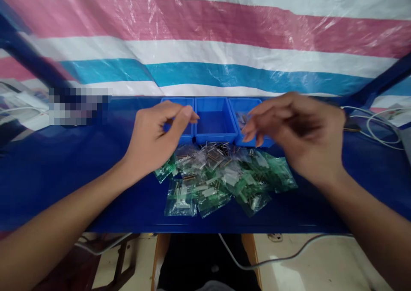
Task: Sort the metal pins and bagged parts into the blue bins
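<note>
My left hand (pixel 159 139) hovers over the left one of three blue bins (pixel 177 99), thumb and forefinger pressed together. Whether something small sits in that pinch is hidden. At the right bin (pixel 253 142) is my right hand (pixel 298 132), fingers curled and blurred by motion; I cannot tell whether they hold anything. Clear plastic shows inside that bin beside the fingertips. Between the hands stands the middle bin (pixel 213 119), its blue floor visible. In front of the bins lies a pile of small clear and green-tinted plastic bags (pixel 215 175) with thin metal pieces inside.
The blue table (pixel 128 209) has its front edge just before my lap. White cables (pixel 382 126) lie at the right, with papers (pixel 25 107) at the far left. A striped plastic sheet (pixel 205 21) hangs behind, between blue frame posts. Another cable (pixel 253 266) loops below the table edge.
</note>
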Demonstrator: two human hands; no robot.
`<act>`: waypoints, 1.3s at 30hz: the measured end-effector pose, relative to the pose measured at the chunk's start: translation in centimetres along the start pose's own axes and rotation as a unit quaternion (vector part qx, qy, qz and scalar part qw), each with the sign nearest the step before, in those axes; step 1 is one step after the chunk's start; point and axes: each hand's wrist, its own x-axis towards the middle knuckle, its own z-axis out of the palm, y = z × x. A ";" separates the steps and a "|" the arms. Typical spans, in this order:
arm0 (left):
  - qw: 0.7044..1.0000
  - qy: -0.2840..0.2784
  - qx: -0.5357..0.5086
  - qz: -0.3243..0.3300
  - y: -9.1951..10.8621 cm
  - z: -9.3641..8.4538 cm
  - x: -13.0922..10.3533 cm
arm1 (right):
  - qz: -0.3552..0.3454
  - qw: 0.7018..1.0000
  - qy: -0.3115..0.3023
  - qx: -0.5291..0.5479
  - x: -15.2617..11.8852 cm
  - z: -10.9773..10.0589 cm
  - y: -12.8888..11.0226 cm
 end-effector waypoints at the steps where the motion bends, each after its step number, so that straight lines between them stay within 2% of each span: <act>1: 0.998 -0.020 0.049 0.019 -0.4 0.0 0.1 | -0.050 0.995 -0.064 -0.059 -0.3 0.3 -0.2; 4: 0.983 -0.099 0.137 0.065 -1.4 0.1 0.3 | -0.171 0.940 -0.231 -0.185 -1.1 1.3 0.3; 7: 0.973 -0.148 0.151 0.090 -1.8 0.5 0.1 | -0.219 0.902 -0.285 -0.240 -1.5 2.0 1.1; 10: 0.970 -0.138 0.164 0.118 -1.6 0.7 -0.1 | -0.220 0.910 -0.245 -0.251 -1.7 2.3 0.9; 12: 0.970 -0.104 0.171 0.138 -1.2 0.7 -0.2 | -0.181 0.944 -0.172 -0.218 -1.7 2.2 0.4; 14: 0.969 -0.058 0.169 0.168 -0.9 0.5 -0.3 | -0.095 0.985 -0.085 -0.119 -1.6 2.0 -0.1; 16: 0.960 -0.015 0.165 0.224 -0.8 0.3 -0.2 | 0.009 0.999 -0.031 0.021 -1.3 1.7 -0.3; 19: 0.927 0.020 0.174 0.332 -0.7 0.1 -0.2 | 0.103 0.979 -0.044 0.172 -0.7 1.4 -0.4; 21: 0.914 0.018 0.176 0.364 -0.3 0.0 -0.3 | 0.112 0.966 -0.081 0.218 -0.5 1.3 -0.6; 22: 0.919 0.016 0.164 0.359 -0.1 0.0 -0.4 | 0.109 0.962 -0.102 0.228 -0.5 1.3 -0.7; 24: 0.947 0.019 0.103 0.304 0.5 0.1 -0.6 | 0.080 0.968 -0.118 0.204 -0.7 1.3 -0.9; 26: 0.981 0.010 -0.005 0.195 1.0 0.2 -0.8 | 0.015 0.990 -0.098 0.099 -1.0 1.2 -1.0; 27: 0.988 -0.006 -0.071 0.134 1.2 0.3 -0.9 | -0.030 0.996 -0.080 0.028 -1.1 1.2 -0.9; 29: 0.979 -0.055 -0.193 0.028 1.5 0.3 -1.0 | -0.124 0.986 -0.057 -0.099 -1.2 1.1 -0.7; 30: 0.968 -0.076 -0.239 -0.004 1.6 0.3 -1.0 | -0.161 0.975 -0.052 -0.144 -1.2 1.1 -0.6; 33: 0.955 -0.121 -0.268 -0.042 2.0 0.2 -0.9 | -0.214 0.958 -0.045 -0.187 -1.0 1.0 -0.7; 36: 0.960 -0.144 -0.237 -0.044 2.4 0.2 -0.7 | -0.173 0.973 -0.036 -0.146 -0.8 1.1 -1.0; 39: 0.965 -0.113 -0.229 -0.055 2.3 0.3 -0.5 | -0.018 1.000 -0.002 -0.018 -0.5 0.9 -0.3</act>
